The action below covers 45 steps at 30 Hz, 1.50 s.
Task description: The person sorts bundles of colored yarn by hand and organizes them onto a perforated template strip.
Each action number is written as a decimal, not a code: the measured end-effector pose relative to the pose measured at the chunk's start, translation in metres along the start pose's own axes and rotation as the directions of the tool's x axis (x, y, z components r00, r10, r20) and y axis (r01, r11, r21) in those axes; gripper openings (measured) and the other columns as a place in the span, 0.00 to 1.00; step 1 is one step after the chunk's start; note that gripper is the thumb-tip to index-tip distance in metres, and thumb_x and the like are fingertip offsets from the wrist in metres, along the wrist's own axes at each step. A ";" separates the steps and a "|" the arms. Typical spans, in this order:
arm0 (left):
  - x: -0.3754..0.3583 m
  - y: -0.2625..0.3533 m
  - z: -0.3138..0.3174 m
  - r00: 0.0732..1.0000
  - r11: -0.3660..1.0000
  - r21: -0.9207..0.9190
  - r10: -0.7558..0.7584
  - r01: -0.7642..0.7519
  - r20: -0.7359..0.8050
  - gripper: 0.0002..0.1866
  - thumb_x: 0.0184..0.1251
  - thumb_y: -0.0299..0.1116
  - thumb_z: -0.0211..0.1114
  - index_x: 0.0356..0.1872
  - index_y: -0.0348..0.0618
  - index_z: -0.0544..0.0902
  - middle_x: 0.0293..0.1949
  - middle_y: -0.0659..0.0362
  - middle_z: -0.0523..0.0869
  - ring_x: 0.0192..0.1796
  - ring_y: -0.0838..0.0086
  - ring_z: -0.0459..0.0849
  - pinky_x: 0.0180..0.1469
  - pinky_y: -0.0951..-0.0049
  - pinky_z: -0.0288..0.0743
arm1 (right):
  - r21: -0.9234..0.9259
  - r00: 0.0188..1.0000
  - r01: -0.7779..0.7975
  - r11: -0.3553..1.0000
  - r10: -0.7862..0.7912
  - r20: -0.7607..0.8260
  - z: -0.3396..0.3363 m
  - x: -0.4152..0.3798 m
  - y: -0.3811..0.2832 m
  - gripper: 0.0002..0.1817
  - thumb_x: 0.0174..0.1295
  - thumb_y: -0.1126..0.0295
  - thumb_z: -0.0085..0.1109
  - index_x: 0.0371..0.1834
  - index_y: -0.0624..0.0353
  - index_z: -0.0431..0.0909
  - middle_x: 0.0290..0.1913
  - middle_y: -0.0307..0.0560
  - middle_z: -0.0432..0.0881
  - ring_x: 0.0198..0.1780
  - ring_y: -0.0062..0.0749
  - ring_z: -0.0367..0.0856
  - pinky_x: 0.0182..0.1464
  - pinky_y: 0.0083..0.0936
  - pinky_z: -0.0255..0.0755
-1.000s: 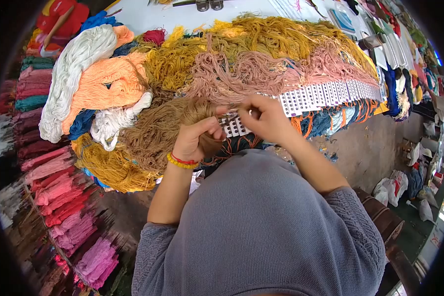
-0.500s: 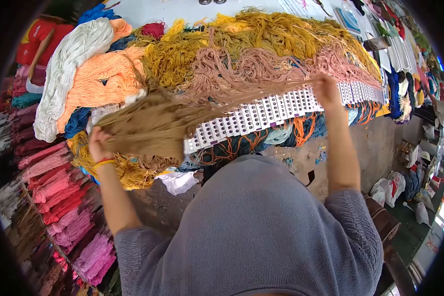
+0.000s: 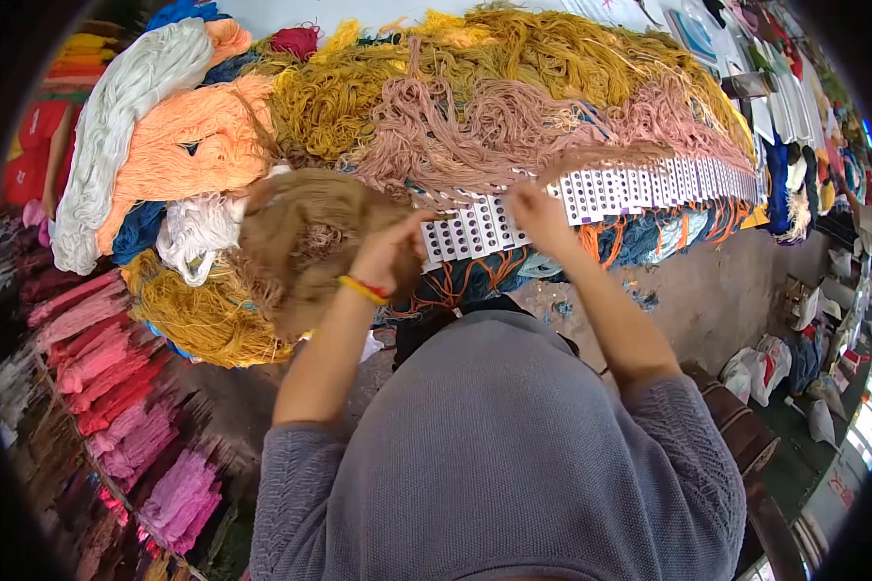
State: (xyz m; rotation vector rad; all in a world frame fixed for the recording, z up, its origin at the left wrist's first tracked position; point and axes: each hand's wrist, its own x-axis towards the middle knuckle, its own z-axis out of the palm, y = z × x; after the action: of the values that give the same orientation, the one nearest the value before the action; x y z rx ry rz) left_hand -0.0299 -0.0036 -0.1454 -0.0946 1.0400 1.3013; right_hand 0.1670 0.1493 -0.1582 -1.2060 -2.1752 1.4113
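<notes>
A loose bundle of brown yarn (image 3: pixel 305 242) lies at the left of the table, and my left hand (image 3: pixel 392 254) is over its right edge, its fingers bent and pointing right; what they grip is hard to see. My right hand (image 3: pixel 536 215) is closed at the brown strands (image 3: pixel 601 160) above the white cards; the thread in its fingers is too small to make out. White cards with rows of dark holes (image 3: pixel 591 197) run in a long strip below the dusty pink yarn (image 3: pixel 513 136).
Mustard yarn (image 3: pixel 552 53) is heaped at the back. Peach yarn (image 3: pixel 199 136) and pale white yarn (image 3: pixel 131 107) lie at the left. Pink and red skeins (image 3: pixel 102 368) line the far left, near a person in red (image 3: pixel 39 145). Plastic bags (image 3: pixel 765 368) lie at the right.
My hands have come closer together, the left moving right and the right moving left and down. The stretched brown yarn has slackened and bunched up at the left.
</notes>
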 end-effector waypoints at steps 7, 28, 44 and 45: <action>0.043 -0.048 0.021 0.981 0.952 0.295 -0.029 0.086 -0.194 0.11 0.54 0.36 0.64 0.24 0.39 0.78 0.17 0.62 0.74 0.18 0.77 0.73 0.21 0.77 0.67 | -0.301 0.964 0.251 0.920 -0.208 0.168 0.042 -0.001 0.005 0.09 0.56 0.66 0.48 0.30 0.61 0.73 0.30 0.56 0.76 0.34 0.51 0.76 0.36 0.39 0.70; 0.064 -0.062 0.031 0.940 0.852 0.477 0.315 -0.217 -0.135 0.03 0.48 0.21 0.59 0.26 0.34 0.76 0.22 0.61 0.78 0.24 0.78 0.77 0.25 0.77 0.69 | -0.492 0.964 0.206 0.846 -0.088 0.251 0.042 0.003 -0.006 0.10 0.57 0.66 0.46 0.36 0.60 0.65 0.22 0.56 0.77 0.27 0.52 0.77 0.27 0.41 0.71; 0.052 -0.042 0.002 0.961 0.748 0.654 0.249 -0.114 -0.118 0.11 0.46 0.31 0.66 0.23 0.31 0.79 0.18 0.57 0.80 0.20 0.76 0.79 0.24 0.76 0.72 | -0.277 0.976 -0.058 0.959 0.114 0.188 0.025 -0.009 -0.009 0.15 0.51 0.65 0.55 0.41 0.59 0.68 0.31 0.54 0.78 0.34 0.48 0.78 0.37 0.38 0.70; 0.052 -0.042 0.004 0.953 0.756 0.644 0.267 -0.116 -0.141 0.12 0.46 0.32 0.67 0.23 0.30 0.79 0.17 0.56 0.80 0.20 0.75 0.79 0.24 0.76 0.72 | -0.276 0.975 -0.057 0.960 0.112 0.189 0.026 -0.009 -0.008 0.15 0.51 0.65 0.55 0.41 0.59 0.68 0.31 0.54 0.78 0.34 0.48 0.78 0.37 0.38 0.70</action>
State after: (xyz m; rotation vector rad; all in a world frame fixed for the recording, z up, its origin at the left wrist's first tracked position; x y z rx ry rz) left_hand 0.0022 0.0228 -0.1977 0.4001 1.6785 1.0705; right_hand 0.1528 0.1248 -0.1624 -1.3096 -2.5527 1.3575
